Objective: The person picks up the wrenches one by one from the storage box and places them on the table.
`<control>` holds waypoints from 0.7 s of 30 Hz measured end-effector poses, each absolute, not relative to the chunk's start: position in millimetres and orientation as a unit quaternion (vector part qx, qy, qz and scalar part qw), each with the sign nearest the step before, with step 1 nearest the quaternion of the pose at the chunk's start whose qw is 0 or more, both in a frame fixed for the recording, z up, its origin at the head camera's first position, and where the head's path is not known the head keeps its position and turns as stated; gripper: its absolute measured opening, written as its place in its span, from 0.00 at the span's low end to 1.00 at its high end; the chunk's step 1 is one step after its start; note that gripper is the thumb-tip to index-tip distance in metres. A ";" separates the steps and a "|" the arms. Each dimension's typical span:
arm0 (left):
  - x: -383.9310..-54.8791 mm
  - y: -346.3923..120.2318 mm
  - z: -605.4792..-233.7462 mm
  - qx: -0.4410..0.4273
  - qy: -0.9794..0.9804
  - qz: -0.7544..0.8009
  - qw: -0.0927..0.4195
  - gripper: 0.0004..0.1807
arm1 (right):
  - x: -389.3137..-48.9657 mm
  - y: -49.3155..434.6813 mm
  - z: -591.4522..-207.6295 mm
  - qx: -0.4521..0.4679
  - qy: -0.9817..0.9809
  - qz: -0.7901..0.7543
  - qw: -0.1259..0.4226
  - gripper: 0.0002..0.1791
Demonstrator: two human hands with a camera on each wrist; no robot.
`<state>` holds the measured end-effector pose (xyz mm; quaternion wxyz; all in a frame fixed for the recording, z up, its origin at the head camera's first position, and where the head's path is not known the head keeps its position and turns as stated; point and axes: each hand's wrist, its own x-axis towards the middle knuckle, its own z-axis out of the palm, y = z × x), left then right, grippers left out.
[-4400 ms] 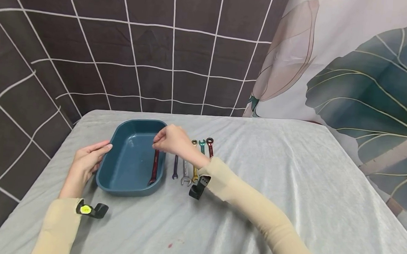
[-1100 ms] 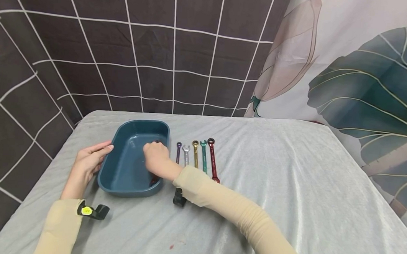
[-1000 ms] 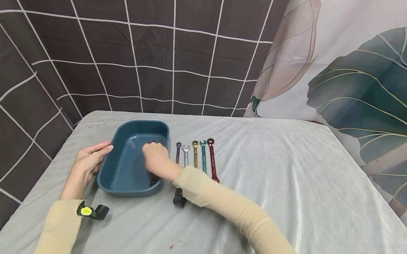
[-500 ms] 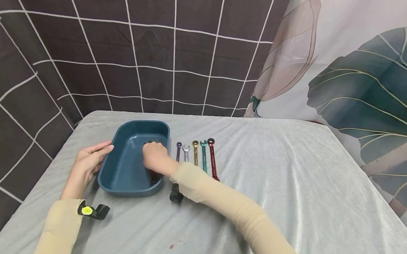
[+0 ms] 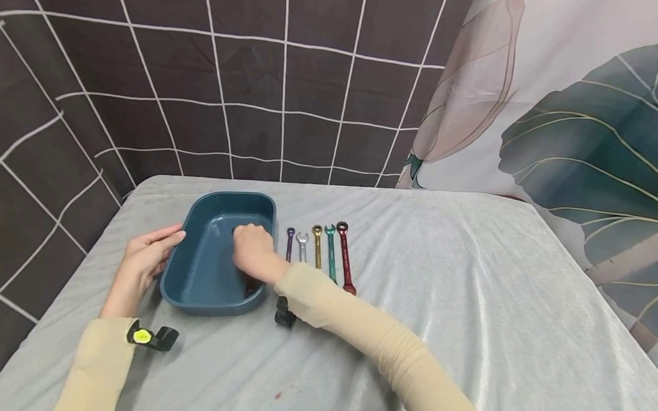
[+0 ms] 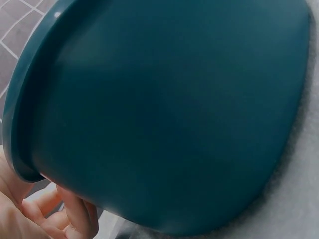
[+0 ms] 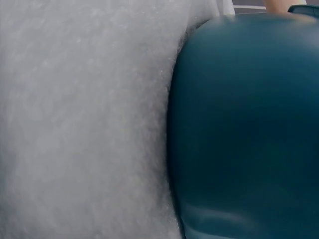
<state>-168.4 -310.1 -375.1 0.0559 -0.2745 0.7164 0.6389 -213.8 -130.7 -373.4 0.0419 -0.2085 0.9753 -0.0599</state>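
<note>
A dark blue tray (image 5: 212, 305) sits on the grey cloth at the table's left. My right hand (image 5: 251, 251) is down inside it, fingers curled over the upper part of a dark red wrench (image 5: 250, 286); only the wrench's lower end shows below my wrist. My left hand (image 5: 148, 255) lies on the cloth with straight fingers against the tray's left wall. The left wrist view is filled by the tray's outer wall (image 6: 164, 114), with my fingers (image 6: 67, 219) at its edge. In the right wrist view the tray's wall (image 7: 244, 129) stands beside grey cloth.
Right of the tray lie several wrenches side by side: purple (image 5: 290, 244), silver (image 5: 302, 246), gold (image 5: 317, 245), teal (image 5: 331, 255) and red (image 5: 344, 256). The grey cloth-covered table (image 5: 470, 287) stretches to the right. Patterned curtains hang behind.
My right hand, earlier holding the dark red wrench's top end at the tray's right wall, has dropped lower into the tray. Over the last second it barely moves. The left hand stays put.
</note>
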 end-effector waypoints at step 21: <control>-168.8 -308.8 -374.4 -0.279 0.720 0.633 0.053 0.34 | -221.8 -131.4 -380.8 -0.185 0.962 -0.182 0.081 0.17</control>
